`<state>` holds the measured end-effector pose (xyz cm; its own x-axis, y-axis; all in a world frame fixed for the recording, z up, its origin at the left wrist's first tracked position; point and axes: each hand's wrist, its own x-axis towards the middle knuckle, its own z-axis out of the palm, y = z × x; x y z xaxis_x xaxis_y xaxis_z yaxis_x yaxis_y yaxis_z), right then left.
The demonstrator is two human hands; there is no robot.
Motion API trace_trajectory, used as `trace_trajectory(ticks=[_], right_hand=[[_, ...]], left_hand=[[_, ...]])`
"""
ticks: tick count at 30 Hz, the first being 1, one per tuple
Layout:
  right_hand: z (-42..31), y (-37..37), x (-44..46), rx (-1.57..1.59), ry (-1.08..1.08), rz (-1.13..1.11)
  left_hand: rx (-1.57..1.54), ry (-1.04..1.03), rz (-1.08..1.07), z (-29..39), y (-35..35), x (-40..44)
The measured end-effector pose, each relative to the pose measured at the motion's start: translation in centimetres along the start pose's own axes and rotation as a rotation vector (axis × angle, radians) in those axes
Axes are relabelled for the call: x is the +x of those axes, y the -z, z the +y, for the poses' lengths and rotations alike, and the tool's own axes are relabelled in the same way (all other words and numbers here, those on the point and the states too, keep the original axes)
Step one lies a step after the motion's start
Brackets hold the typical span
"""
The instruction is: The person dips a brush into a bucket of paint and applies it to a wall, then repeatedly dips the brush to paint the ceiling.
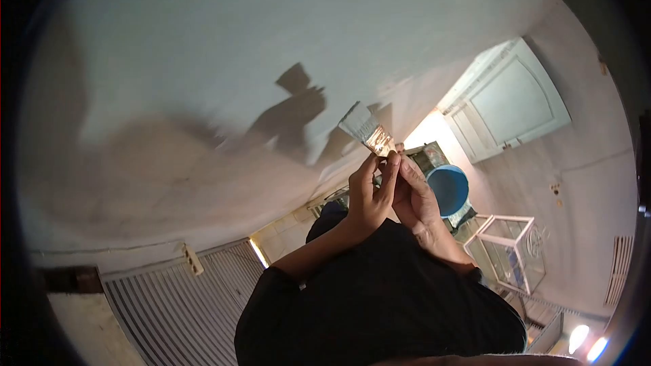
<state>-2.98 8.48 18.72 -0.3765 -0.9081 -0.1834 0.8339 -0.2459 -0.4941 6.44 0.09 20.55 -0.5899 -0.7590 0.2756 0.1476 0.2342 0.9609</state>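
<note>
A flat paintbrush (372, 134) points up and to the left in front of the wall, its pale, whitish bristles spread above a shiny metal ferrule. My left hand (373, 196) pinches it near the base of the ferrule with closed fingers. Right beside it, my right hand (416, 198) is closed around the lower part of the brush, and its fingers touch those of the left. Most of the handle is hidden behind both hands. The bristles appear apart from the wall (203, 47), where a shadow of the hands and brush falls.
A blue round tub (448, 190) stands behind my right hand. Farther right are a pink-framed glass case (505, 249) and a white door (519, 98). A corrugated shutter (183, 301) is at lower left, and bright lamps (587, 343) shine at lower right.
</note>
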Motion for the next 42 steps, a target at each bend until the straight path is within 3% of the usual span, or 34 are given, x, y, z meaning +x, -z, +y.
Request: trace_trajectory(ticks=[1,3,5,6,11,13,15,20,26,33,37,42], right_hand=[[0.3,-0.3,0.1,-0.05,-0.036,-0.009],[0.5,-0.3,0.2,-0.102,-0.105,-0.04],[0.7,-0.1,0.4,-0.208,-0.229,-0.115],[1.0,-1.2,0.3,-0.262,-0.226,-0.052],[0.5,-1.5,0.6,-0.498,-0.24,-0.073],[-0.7,-3.5,0.1,-0.708,-0.174,-0.12],[-1.7,-5.3,-0.7,-0.807,-0.152,-0.147],[-4.9,-6.2,-2.9,-1.052,-0.11,-0.235],[-7.3,-7.8,-3.1,-1.463,-0.01,-0.397],[-5.8,-10.7,-1.9,-1.583,-0.008,-0.652],[-5.0,-10.9,-1.1,-1.562,0.032,-0.719],[-5.3,-10.3,-0.1,-1.552,0.009,-0.66]], left_hand=[[-0.008,0.115,-0.04,0.1,0.8,-0.3],[-0.066,0.045,0.064,-0.5,1.0,-0.8],[-0.168,0.29,0.113,1.0,2.0,-0.9],[-0.057,0.1,0.155,0.1,2.4,-0.9],[-0.047,0.139,0.439,1.6,7.7,-1.9],[0.145,0.168,0.564,2.3,11.4,-2.6],[0.467,0.074,0.674,5.1,14.7,-2.9],[0.846,-0.088,0.867,11.1,20.4,-3.3],[1.152,-0.211,0.841,15.9,22.9,-1.5],[1.295,-0.274,0.776,19.3,25.1,0.3],[1.393,-0.172,0.739,20.7,29.1,-0.8],[1.517,0.067,0.934,22.4,35.0,-5.5]])
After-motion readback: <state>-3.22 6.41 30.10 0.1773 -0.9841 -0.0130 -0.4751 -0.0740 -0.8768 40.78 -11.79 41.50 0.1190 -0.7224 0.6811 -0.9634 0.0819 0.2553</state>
